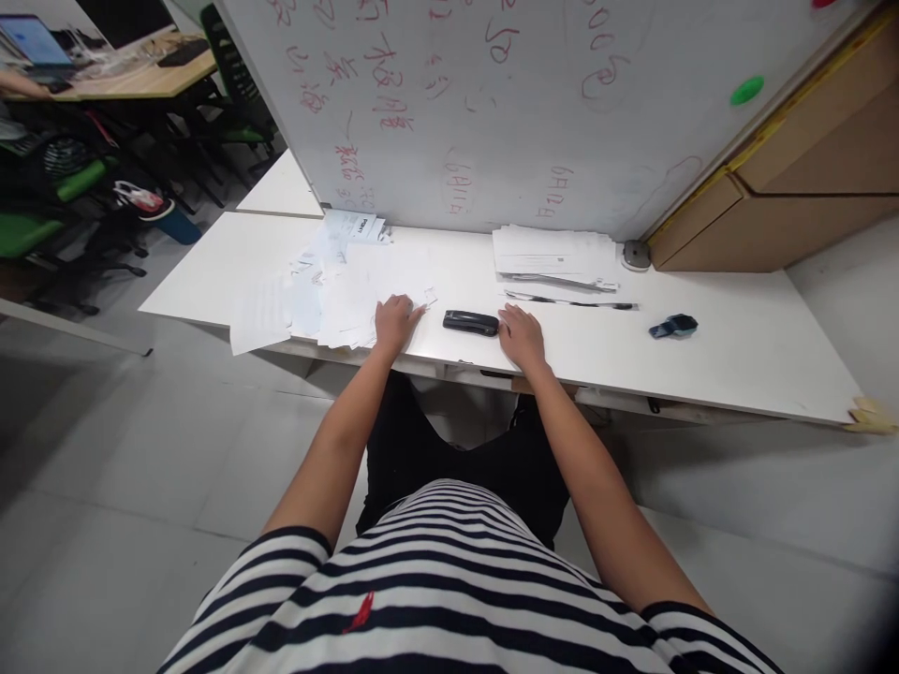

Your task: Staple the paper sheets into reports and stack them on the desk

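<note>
On the white desk (604, 351) a black stapler (470, 323) lies between my two hands. My left hand (395, 323) rests flat at the right edge of a spread of loose papers (344, 300), fingers stretched out, with a small clear piece (430, 297) by its fingertips. My right hand (521, 335) lies palm down just right of the stapler, its fingers extended and close to the stapler's end. Behind that hand is a thin black-and-white strip (572, 300), and beyond it a stack of white papers (554, 255).
A whiteboard (449, 112) with red writing stands along the desk's back. Cardboard boxes (779, 225) lean at the right, near a round grey object (636, 255). A dark blue device (672, 326) sits on the desk's right. Left are green chairs (84, 178) and another person's arm (24, 86).
</note>
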Available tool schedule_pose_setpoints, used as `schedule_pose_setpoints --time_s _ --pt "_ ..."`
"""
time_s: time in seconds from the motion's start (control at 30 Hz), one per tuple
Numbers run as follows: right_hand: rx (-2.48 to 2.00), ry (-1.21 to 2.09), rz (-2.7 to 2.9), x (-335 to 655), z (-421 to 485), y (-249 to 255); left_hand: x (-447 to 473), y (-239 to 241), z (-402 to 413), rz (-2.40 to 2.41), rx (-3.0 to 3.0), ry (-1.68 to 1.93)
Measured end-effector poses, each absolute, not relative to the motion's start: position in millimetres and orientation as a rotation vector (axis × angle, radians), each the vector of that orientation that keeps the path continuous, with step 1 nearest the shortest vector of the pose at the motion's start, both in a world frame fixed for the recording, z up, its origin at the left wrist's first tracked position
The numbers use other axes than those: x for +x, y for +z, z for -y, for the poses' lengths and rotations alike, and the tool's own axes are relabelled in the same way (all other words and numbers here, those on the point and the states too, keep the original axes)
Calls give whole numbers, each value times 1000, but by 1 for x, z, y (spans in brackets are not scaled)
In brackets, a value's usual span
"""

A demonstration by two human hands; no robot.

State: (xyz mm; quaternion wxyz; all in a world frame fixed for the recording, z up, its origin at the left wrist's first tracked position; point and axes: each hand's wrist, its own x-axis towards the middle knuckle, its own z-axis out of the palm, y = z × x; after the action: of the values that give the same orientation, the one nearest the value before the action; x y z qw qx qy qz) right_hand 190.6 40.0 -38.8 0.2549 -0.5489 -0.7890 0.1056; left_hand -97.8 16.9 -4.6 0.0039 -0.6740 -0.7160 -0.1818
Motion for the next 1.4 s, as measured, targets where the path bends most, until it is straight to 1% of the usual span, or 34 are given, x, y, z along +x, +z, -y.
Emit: schedule_pose_setpoints --time_s 0.57,0.67,0.77,0.87,0.9,0.97,1.03,1.1,1.17,1.23,1.33,1.4 --pt "-1488 271 2128 190 -42 -41 -100 -9 -18 2239 -2090 -549" --pt "-1481 314 2097 188 -40 -34 -100 -6 -16 2286 -2060 -550" --pt "-1454 421 1848 188 -25 -15 -95 6 -2 2247 -2032 -587" --pt "-1447 527 1337 194 13 5 -82 20 32 2074 -2067 -735" --pt "-1418 629 1221 197 29 8 -74 23 47 1982 -2100 -798" --pt "-1254 1023 1074 204 63 12 -56 27 78 1745 -2207 -895" --pt "-1060 1436 951 212 94 11 -32 26 102 1344 -2467 -933" --pt "-965 1678 836 217 117 9 -8 22 116 982 -2639 -943" --pt "-1006 1757 752 218 133 5 12 14 122 788 -2705 -955" --pt "-1112 1742 685 218 140 -1 28 3 124 708 -2757 -948" --pt "-1235 1649 641 218 141 -13 45 -11 128 659 -2905 -818" --pt "-1324 1534 717 223 140 -23 49 -14 131 720 -2988 -715"
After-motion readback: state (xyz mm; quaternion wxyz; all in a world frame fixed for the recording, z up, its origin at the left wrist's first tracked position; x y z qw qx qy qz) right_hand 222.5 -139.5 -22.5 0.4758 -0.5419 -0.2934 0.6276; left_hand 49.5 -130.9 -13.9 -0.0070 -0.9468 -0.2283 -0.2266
